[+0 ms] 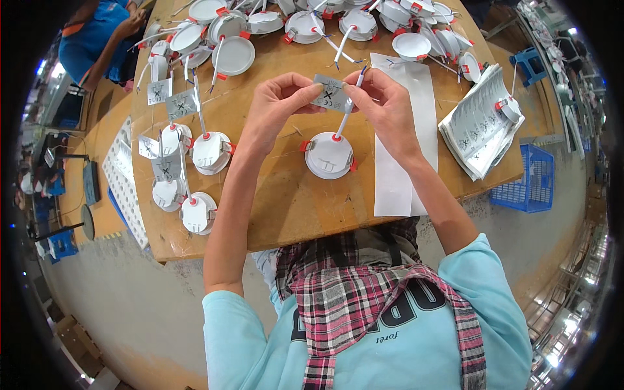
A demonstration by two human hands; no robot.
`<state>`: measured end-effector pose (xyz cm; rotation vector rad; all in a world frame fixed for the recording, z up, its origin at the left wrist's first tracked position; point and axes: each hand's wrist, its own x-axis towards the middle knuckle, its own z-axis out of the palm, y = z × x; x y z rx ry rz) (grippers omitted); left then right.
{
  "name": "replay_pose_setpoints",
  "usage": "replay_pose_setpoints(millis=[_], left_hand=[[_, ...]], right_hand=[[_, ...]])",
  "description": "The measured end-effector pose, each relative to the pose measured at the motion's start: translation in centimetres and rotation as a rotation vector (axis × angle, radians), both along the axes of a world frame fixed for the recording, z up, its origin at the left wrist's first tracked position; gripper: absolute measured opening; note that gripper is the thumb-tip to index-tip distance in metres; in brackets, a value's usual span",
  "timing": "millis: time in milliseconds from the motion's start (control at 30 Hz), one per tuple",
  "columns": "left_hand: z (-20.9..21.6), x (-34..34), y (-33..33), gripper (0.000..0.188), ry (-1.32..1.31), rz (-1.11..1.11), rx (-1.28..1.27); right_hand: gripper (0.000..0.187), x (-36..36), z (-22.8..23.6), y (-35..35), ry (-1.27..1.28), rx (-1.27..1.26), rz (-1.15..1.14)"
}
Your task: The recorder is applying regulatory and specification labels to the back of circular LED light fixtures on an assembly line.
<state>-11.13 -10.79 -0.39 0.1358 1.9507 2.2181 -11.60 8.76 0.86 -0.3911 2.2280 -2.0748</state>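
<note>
Between my two hands a small silver label (330,93) with dark print is stretched out, its right end at a white cable (344,120). My left hand (281,107) pinches the label's left end between thumb and fingers. On the other side my right hand (388,107) is closed on the upper part of the cable, where the label meets it; whether the label is stuck there is hidden by the fingers. The cable rises from a round white downlight (329,156) with red-tipped spring clips, lying back side up on the table below my hands.
Several downlights (211,153) with labels on their cables stand at the left. Many more downlights (234,56) are heaped along the far edge. White paper strips (406,143) lie right of my hands, beside a stack of label sheets (478,123). A blue crate (526,182) sits beyond the table.
</note>
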Motion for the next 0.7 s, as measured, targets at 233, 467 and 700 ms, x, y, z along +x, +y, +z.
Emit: replay_pose_setpoints(millis=[233, 467, 700], left_hand=[[0.3, 0.4, 0.1, 0.016, 0.030, 0.040, -0.035], [0.2, 1.2, 0.4, 0.015, 0.024, 0.146, 0.023], [-0.3, 1.5, 0.4, 0.013, -0.042, 0.117, 0.087]], right_hand=[[0.014, -0.2, -0.4, 0.2, -0.006, -0.046, 0.011], [0.013, -0.5, -0.5, 0.2, -0.050, -0.160, 0.070], [0.014, -0.7, -0.5, 0.5, -0.105, -0.140, 0.112]])
